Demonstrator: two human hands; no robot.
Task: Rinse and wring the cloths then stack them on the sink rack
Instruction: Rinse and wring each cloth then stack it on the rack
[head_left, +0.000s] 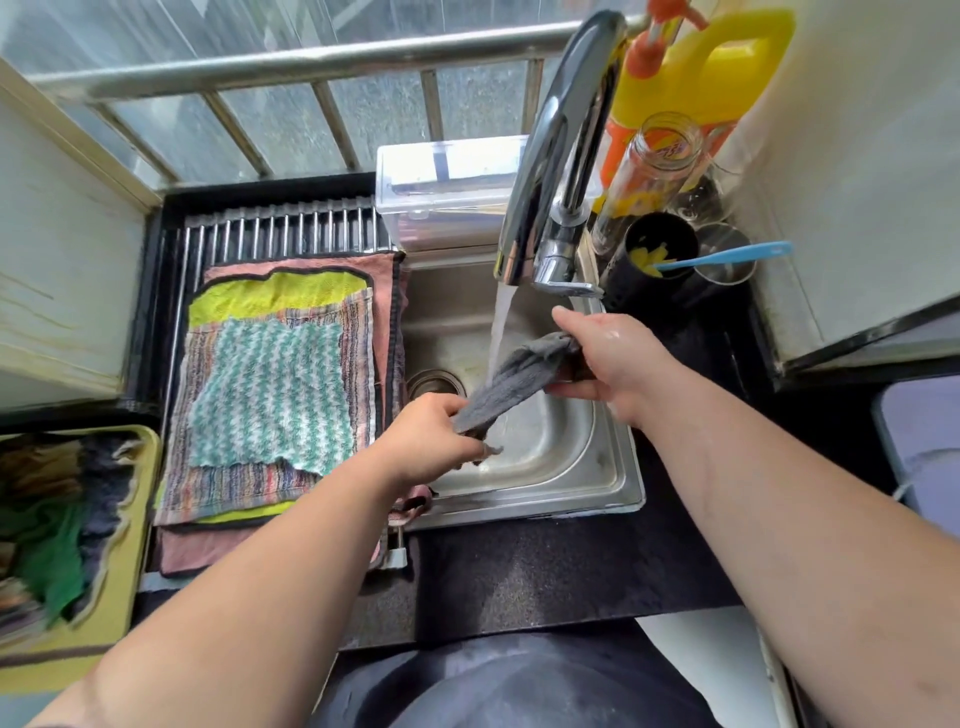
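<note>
Item in hand: grey cloth (514, 376), twisted rope-like over the sink (618, 467), under the running faucet (550, 156).
- Left hand (431, 441): grip closed round its lower end.
- Right hand (613, 358): grip closed round its upper end.

Done: at least four cloths lay stacked flat on the sink rack (280, 228), teal zigzag cloth (270, 389) uppermost.

Outstanding, by judgement: grey cloth unstacked, and a heap of cloths (57, 525) waited in the yellow tray (124, 545).

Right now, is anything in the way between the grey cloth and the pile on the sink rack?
Nothing visible is. The left hand and right hand grip the grey cloth over the sink, under the running water. The rack lies directly left of the sink, its teal-and-white cloth on top uncovered.
</note>
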